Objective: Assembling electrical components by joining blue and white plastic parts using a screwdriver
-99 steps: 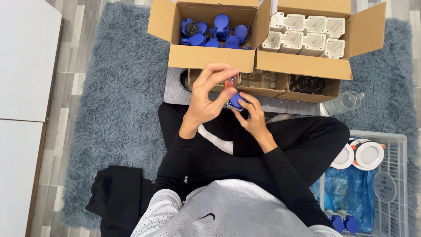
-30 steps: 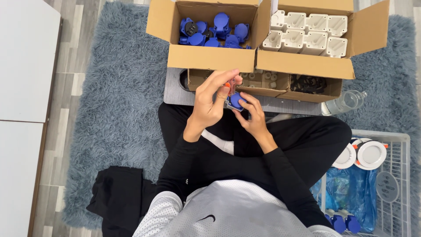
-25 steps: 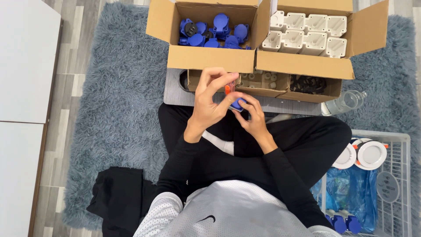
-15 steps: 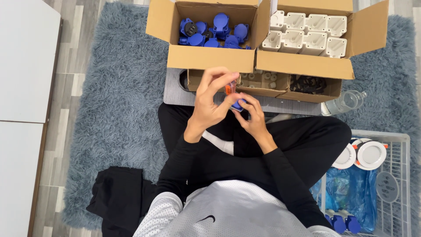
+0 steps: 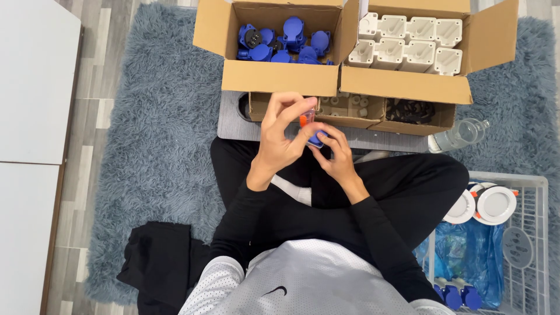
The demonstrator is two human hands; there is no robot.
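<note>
Barely shifting since a moment ago: left hand [image 5: 280,140] curling over the small blue part [image 5: 317,139], fingertips pinching an orange-tipped piece at its top; right hand [image 5: 333,153] cupping it from below, both closed on it. Hovering just short of the blue-parts box [image 5: 280,77], lap beneath, open rug leftward.

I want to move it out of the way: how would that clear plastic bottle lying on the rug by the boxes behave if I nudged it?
The clear bottle lies on its side, so it would probably roll, though the shaggy rug should slow it. It looks thin-walled and mostly empty, so likely light and a little squashy.
</note>
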